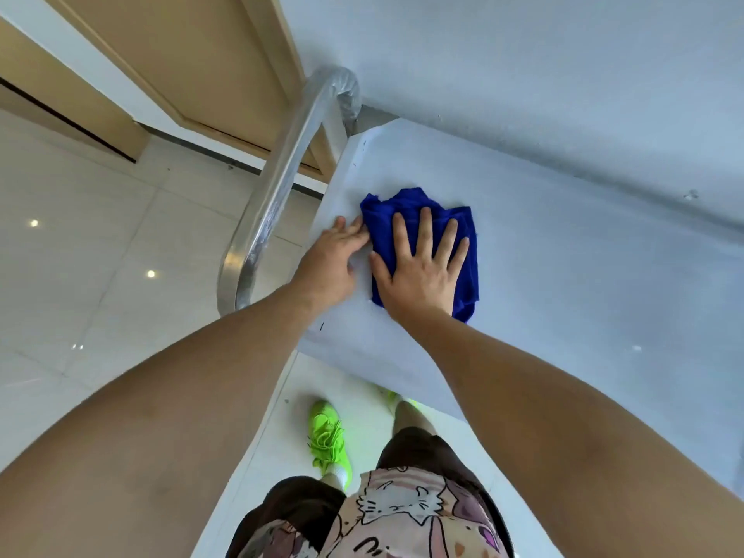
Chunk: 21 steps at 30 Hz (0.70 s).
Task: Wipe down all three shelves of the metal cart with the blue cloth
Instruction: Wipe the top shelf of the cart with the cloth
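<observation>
A: Blue cloth (426,231) status?
B: Bunched, lying on the top shelf (563,283) of the metal cart (604,396), directly under the right hand (418,267). Right palm is flat on it, fingers straight and spread, pressing down. No curl, no pinch.
A: Left hand (330,263)?
B: Just left of the right hand, flat on the shelf surface near the shelf's left edge. Fingers extended, tips touching the cloth's left edge. Holding nothing.
A: Where on the shelf?
B: Cloth sits toward the left end, close to the near corner. Cart handle (282,187), a bent metal tube in clear wrap, runs just outside the left hand.
A: Lower shelves?
B: One lower shelf (362,436) shows below the forearms, partly hidden by them. Third shelf: cannot tell.
A: Anything else?
B: Green sneaker (328,441) below the wrists on that lower level's side, tiled floor (80,275) left of the handle, wooden door (181,54) beyond it.
</observation>
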Each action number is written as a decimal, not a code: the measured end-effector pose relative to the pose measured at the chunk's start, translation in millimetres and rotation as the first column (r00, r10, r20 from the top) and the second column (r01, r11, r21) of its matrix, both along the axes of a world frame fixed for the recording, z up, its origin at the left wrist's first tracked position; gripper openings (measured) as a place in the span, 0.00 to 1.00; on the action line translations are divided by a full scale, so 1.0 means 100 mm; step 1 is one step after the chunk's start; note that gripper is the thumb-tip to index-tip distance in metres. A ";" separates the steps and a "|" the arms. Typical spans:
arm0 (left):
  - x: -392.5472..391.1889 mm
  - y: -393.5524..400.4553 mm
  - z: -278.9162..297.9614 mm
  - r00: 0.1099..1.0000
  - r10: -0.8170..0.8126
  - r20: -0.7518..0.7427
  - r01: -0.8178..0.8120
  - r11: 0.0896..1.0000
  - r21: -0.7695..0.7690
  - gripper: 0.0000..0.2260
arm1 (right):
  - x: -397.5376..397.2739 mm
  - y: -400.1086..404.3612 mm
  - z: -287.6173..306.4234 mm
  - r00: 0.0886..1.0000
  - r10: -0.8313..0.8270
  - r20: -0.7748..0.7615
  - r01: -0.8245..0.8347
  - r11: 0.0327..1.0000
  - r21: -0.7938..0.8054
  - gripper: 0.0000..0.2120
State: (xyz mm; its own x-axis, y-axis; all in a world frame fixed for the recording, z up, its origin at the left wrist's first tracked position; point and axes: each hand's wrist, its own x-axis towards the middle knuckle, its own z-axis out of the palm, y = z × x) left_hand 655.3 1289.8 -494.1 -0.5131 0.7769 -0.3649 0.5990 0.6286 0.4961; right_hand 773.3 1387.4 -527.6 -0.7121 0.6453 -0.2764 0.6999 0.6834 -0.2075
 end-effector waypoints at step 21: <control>0.09 -0.10 0.12 0.960 -0.033 -0.278 -0.033 0.973 -0.230 0.27 | 0.64 -1.87 0.22 0.980 -0.188 0.064 0.194 0.973 -0.123 0.30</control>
